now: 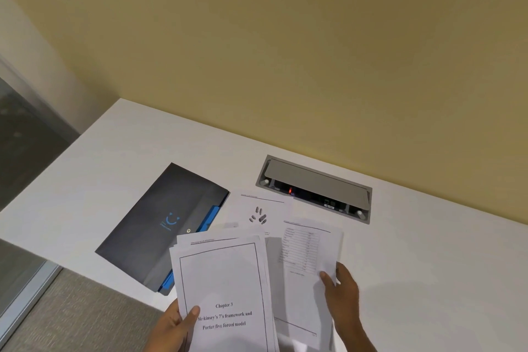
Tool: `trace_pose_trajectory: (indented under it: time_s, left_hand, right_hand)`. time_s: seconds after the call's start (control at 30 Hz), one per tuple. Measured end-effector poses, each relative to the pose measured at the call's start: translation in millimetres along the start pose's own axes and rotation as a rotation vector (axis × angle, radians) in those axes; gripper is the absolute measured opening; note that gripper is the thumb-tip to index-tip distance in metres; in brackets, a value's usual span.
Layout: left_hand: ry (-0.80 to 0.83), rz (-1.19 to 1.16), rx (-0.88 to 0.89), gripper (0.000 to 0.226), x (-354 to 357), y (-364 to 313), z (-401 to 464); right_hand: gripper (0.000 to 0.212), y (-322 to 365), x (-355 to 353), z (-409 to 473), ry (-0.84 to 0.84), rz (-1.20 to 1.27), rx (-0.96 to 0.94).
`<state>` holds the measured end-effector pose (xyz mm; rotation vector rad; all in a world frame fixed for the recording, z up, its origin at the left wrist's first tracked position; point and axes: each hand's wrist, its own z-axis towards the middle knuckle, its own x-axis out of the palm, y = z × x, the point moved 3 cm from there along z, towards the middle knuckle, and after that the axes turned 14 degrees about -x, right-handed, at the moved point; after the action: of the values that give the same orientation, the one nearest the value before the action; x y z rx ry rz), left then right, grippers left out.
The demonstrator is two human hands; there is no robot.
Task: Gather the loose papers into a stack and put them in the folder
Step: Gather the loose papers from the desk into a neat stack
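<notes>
My left hand (175,326) grips a small stack of white papers (225,274) by its lower left edge, thumb on top; the top sheet reads "Chapter 3". My right hand (341,291) pinches the right edge of a sheet with a table (303,251), lifted slightly off the desk. Another loose sheet with a small dark picture (260,210) lies flat behind them. The dark grey folder (163,223), with blue tabs showing at its edge and a snap button, lies closed and at an angle to the left of the papers.
The white desk (114,151) meets a yellow wall at the back. A grey recessed cable box (314,186) with its lid open sits behind the papers. The desk's left edge drops to grey carpet (71,311) and a glass partition.
</notes>
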<state>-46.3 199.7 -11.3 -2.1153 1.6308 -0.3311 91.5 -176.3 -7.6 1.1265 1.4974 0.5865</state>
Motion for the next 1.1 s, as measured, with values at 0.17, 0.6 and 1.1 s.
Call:
trace_pose_trajectory:
  time_s: [0.17, 0.6, 1.1]
  left_hand:
    - [0.054, 0.151, 0.014, 0.035, 11, -12, -3]
    - [0.193, 0.181, -0.031, 0.049, 22, -26, -9]
    - [0.164, 0.066, 0.007, 0.054, -18, -5, -4]
  right_hand:
    - [0.025, 10, -9, -21, 0.042, 0.157, 0.013]
    - [0.025, 53, 57, -57, 0.442, 0.360, -0.009]
    - [0.125, 127, 103, 87, 0.556, -0.725, -0.460]
